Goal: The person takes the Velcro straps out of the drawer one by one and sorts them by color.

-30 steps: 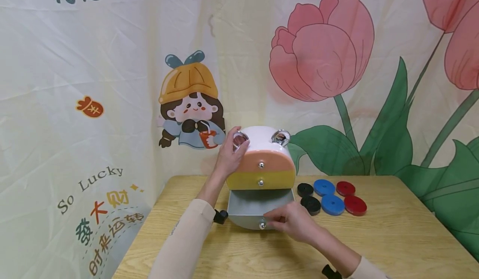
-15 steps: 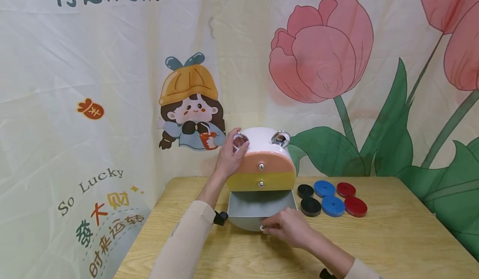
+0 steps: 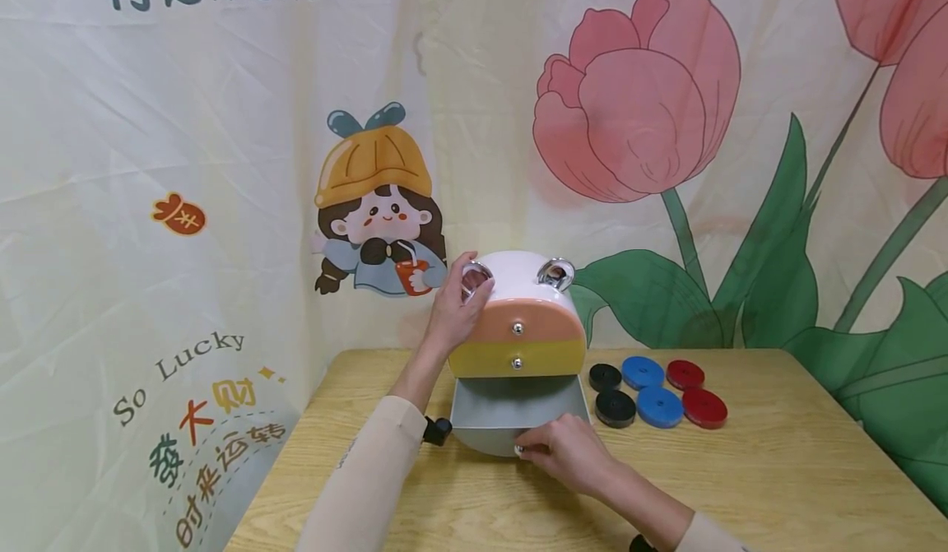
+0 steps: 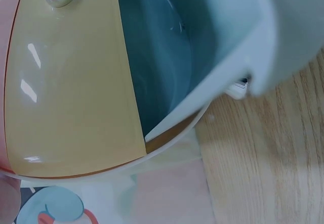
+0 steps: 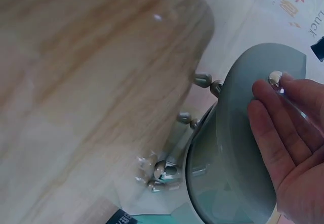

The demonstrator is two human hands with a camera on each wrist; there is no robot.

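Note:
A small drawer cabinet [image 3: 520, 272] with a white top and frog-like silver ring eyes stands on the table. Its orange drawer [image 3: 548, 322] and yellow drawer [image 3: 551, 360] are closed. The grey bottom drawer [image 3: 481, 408] is pulled out, its visible inside bare. At the upper left, my left hand [image 3: 455, 309] grips the cabinet by the left silver ring [image 3: 476, 276], thumb in front. The left wrist view shows the yellow front and the drawer's inside [image 4: 157, 57]. My right hand [image 5: 293, 138] pinches the grey drawer's silver knob [image 5: 275, 79] between thumb and index finger.
To the cabinet's right lie flat round rolls in two rows: black [image 3: 615, 409], blue [image 3: 660, 406] and red [image 3: 704, 408], a pair of each. The wooden table [image 3: 785, 470] meets a printed cloth backdrop [image 3: 489, 124] behind.
My right hand's fingers have closed in on the knob, sliding slightly left and down over it. The grey drawer stays about as far out, and the left hand keeps its place.

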